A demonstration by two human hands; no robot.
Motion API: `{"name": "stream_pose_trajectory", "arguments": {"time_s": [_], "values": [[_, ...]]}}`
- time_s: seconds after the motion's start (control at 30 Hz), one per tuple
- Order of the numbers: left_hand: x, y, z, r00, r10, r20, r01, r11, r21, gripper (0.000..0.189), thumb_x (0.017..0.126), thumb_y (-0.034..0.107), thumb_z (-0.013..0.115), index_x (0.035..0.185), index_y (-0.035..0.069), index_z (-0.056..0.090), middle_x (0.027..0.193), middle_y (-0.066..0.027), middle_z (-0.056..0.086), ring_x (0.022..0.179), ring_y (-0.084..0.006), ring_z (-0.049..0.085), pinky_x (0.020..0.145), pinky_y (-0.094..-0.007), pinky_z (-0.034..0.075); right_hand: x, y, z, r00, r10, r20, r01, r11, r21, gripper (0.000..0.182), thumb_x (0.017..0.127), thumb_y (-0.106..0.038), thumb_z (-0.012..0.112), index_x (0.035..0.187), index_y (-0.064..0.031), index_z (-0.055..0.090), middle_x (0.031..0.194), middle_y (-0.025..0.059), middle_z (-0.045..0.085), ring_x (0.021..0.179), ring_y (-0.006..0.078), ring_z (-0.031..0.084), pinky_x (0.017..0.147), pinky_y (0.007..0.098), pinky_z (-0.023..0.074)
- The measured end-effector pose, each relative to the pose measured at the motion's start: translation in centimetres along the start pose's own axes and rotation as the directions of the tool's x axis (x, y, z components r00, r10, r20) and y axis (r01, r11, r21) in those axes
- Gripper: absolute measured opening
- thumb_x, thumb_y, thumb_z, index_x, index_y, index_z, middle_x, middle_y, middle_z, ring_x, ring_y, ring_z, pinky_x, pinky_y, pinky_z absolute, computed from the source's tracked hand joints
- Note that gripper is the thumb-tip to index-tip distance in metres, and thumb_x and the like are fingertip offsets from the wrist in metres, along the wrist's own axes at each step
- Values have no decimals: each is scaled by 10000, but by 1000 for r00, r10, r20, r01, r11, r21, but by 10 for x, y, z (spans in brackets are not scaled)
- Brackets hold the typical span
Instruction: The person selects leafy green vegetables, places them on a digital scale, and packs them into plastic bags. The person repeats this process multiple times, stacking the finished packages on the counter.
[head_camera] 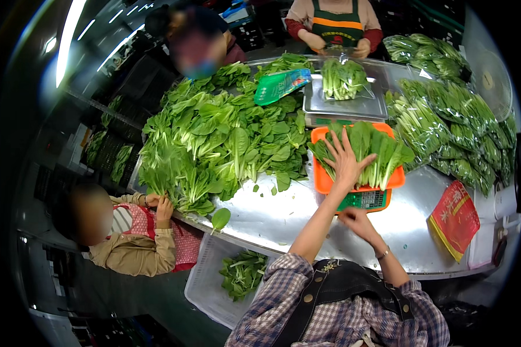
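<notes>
My left hand [345, 163], its fingers spread, lies over the leafy greens [375, 152] in an orange tray [323, 184]. That tray sits on a digital scale [364, 199] with a green display and keypad. Just below the scale is my right hand [357, 220], fingers curled near its front edge; whether it pinches something small cannot be told. A large heap of loose greens [225, 130] spreads to the left of the tray. Behind the tray, a bagged bunch of greens [343, 78] rests on a second scale with a steel pan [347, 108].
Bagged greens [456, 126] are piled at right, near a red and yellow bag [455, 220]. A green bag [280, 86] lies on the heap. A co-worker [134, 234] handles greens at left; another [338, 26] stands across the steel table [286, 217]. A plastic crate [199, 277] stands below.
</notes>
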State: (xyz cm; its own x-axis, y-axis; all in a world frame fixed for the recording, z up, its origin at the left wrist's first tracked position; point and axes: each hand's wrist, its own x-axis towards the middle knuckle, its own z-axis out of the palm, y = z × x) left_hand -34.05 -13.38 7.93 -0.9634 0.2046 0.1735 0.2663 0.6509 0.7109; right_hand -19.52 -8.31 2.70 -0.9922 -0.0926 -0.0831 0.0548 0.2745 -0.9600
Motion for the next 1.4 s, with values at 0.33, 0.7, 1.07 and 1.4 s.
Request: {"name": "stream_pose_trajectory", "arguments": {"time_s": [0.33, 0.7, 1.07, 1.4], "values": [[8, -304, -139, 721, -266, -640, 573, 747, 336, 442, 729, 81, 660, 1100, -36, 451, 1045, -207, 501, 979, -359, 464, 827, -428, 417, -19, 23, 43, 962, 198, 189, -180, 978, -106, 222, 831, -208, 606, 875, 8, 630, 703, 71, 631, 614, 121, 582, 588, 261, 469], [-23, -291, -181, 876, -479, 61, 327, 497, -804, 174, 816, 66, 627, 967, 7, 564, 866, -70, 635, 733, -139, 610, 649, -269, 513, -5, 18, 68, 959, 53, 279, -8, 987, -161, 192, 819, -186, 594, 879, -7, 627, 767, 142, 619, 674, 243, 606, 628, 320, 475], [-84, -187, -150, 967, -240, 89, 140, 202, -969, 269, 833, -9, 567, 1093, -9, 501, 900, -83, 597, 774, -149, 586, 688, -267, 487, 54, -69, 59, 976, -212, 48, 217, 966, -143, 221, 819, -202, 621, 927, -9, 621, 798, 99, 609, 647, 197, 582, 579, 295, 456], [-98, -63, -87, 989, -116, -94, 35, 790, -612, 334, 765, -17, 654, 1045, -25, 473, 914, -92, 574, 785, -139, 583, 693, -260, 489, 47, -81, 33, 889, -307, -341, 296, 951, -83, 340, 795, -209, 659, 1052, 7, 604, 882, 113, 629, 712, 181, 611, 591, 274, 476]]}}
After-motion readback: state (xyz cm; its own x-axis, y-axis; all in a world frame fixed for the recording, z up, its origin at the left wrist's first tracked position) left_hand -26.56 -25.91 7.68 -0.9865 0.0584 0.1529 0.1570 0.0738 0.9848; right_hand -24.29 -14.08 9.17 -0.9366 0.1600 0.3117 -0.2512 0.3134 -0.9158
